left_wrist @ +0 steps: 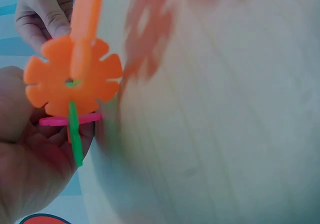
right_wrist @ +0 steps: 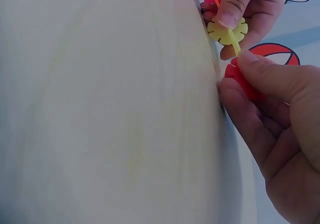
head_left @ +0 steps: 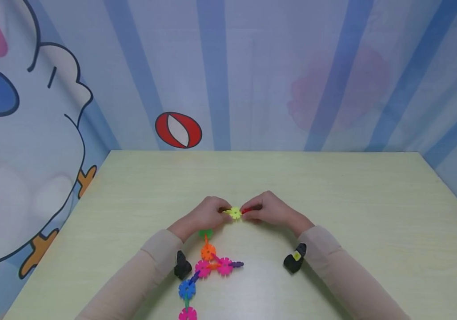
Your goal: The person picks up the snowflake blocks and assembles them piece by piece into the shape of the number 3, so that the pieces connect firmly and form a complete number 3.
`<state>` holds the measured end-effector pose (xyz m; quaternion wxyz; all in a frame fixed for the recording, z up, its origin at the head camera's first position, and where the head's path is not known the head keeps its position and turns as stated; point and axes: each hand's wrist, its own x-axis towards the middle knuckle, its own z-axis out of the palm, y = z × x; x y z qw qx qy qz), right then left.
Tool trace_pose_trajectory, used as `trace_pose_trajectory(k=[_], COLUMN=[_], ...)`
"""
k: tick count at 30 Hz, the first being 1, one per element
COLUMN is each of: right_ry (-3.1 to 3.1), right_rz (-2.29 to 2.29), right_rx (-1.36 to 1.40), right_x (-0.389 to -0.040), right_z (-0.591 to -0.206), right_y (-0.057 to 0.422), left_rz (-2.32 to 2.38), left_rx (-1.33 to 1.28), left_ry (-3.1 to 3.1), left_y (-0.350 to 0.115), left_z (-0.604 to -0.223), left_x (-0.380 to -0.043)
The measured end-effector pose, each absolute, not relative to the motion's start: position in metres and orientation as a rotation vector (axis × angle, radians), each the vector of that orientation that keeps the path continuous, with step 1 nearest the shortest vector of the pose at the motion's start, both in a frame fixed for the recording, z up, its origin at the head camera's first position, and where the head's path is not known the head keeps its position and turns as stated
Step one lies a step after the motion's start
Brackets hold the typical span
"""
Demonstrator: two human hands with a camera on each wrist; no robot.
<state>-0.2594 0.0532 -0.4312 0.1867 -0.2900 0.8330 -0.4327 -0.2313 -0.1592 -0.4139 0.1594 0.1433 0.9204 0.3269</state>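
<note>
Near the middle of the table, my left hand (head_left: 209, 214) pinches a yellow snowflake disc (right_wrist: 227, 31) between thumb and fingers. Opposite it, my right hand (head_left: 271, 210) pinches a red snowflake disc (right_wrist: 245, 80), its edge against a second yellow piece that stands edge-on. A joined chain of discs trails from beneath my left wrist toward me: a green disc (head_left: 206, 233), an orange disc (head_left: 208, 252), pink discs and a blue disc (head_left: 187, 289). In the left wrist view an orange disc (left_wrist: 75, 76) and an edge-on green disc (left_wrist: 75, 134) hang beside the left palm.
A side branch of the chain ends in a purple disc (head_left: 237, 264), seen edge-on. The pale wooden table (head_left: 364, 200) meets a striped cloth backdrop (head_left: 252, 89) at its far edge. Each wrist carries a black camera. A pink disc (head_left: 188, 314) is cut by the lower frame edge.
</note>
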Motion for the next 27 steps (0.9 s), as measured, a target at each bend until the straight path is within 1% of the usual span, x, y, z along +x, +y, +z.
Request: trace_pose_trajectory(k=[5, 14, 27], right_ry=[2.419, 2.497, 2.627], right_rz=[-1.214, -1.2, -1.142], right_rx=[-0.875, -0.772, -0.746], right_x=[-0.256, -0.246, -0.245], right_z=[-0.429, -0.424, -0.428], right_y=[0.055, 0.05, 0.041], left_rz=[0.926, 0.914, 0.938], left_rx=[0.341, 0.34, 0.334], left_ry=[2.665, 2.689, 2.693], left_y=[-0.158, -0.157, -0.156], left_z=[-0.416, -0.415, -0.416], left_x=[-0.232, -0.232, -0.233])
